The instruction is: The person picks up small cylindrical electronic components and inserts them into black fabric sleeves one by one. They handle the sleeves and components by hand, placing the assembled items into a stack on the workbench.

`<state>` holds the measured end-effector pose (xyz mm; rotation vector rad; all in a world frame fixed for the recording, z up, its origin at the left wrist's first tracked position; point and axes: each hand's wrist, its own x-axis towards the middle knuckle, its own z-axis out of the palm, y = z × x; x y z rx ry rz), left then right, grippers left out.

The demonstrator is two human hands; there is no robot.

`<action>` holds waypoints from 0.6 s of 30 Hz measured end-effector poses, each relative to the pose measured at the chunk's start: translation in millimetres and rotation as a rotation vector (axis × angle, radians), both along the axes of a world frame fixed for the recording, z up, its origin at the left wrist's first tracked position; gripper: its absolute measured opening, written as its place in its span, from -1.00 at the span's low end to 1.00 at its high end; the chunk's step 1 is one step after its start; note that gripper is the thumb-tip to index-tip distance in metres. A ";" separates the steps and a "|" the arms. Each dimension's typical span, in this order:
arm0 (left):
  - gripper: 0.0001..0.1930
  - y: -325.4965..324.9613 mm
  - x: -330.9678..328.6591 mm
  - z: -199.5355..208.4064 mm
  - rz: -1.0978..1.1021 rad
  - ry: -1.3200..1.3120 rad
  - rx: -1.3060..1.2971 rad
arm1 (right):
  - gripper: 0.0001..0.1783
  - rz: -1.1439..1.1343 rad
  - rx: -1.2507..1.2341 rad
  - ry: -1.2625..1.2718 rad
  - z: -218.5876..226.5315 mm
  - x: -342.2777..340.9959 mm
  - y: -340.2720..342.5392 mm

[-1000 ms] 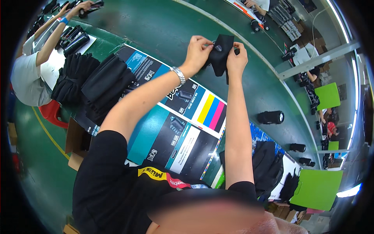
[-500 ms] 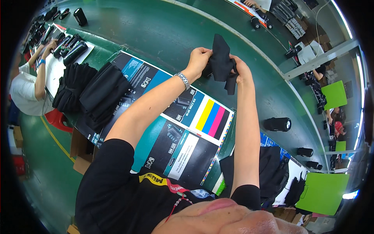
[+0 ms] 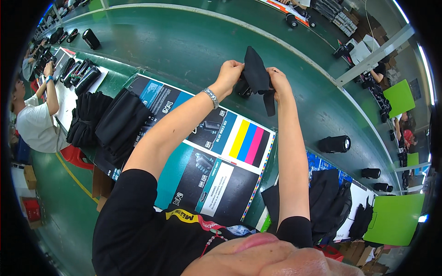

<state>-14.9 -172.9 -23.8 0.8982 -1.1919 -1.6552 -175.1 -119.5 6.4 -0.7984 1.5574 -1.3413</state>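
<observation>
Out over the far edge of the printed sheet, both hands hold up a limp black cloth piece [image 3: 256,71], perhaps a pouch. My left hand [image 3: 228,77] pinches its left side between thumb and fingers. My right hand [image 3: 279,83] has its fingers closed on the right side, and a narrow strip of the same black cloth hangs below it. Partly hidden behind the cloth and my left hand is a dark rounded object [image 3: 243,89] on the green surface. The right fingertips are partly covered by the cloth.
Folded black cloths [image 3: 122,120] lie to my left, more black cloth [image 3: 323,202] to my right. Under my arms is a colourful printed sheet [image 3: 216,184]. Black cylindrical speakers [image 3: 335,144] stand on the green surface [image 3: 184,43]. A co-worker [image 3: 39,117] sits at the left.
The cloth and both hands have shifted slightly left in view, and the cloth is tilted more. My view has turned a little. The co-worker at the left shows more.
</observation>
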 end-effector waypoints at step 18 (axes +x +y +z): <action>-0.63 -30.7 -64.0 14.3 -0.477 -0.014 0.310 | -0.78 -0.114 0.188 0.403 -24.9 -32.2 7.1</action>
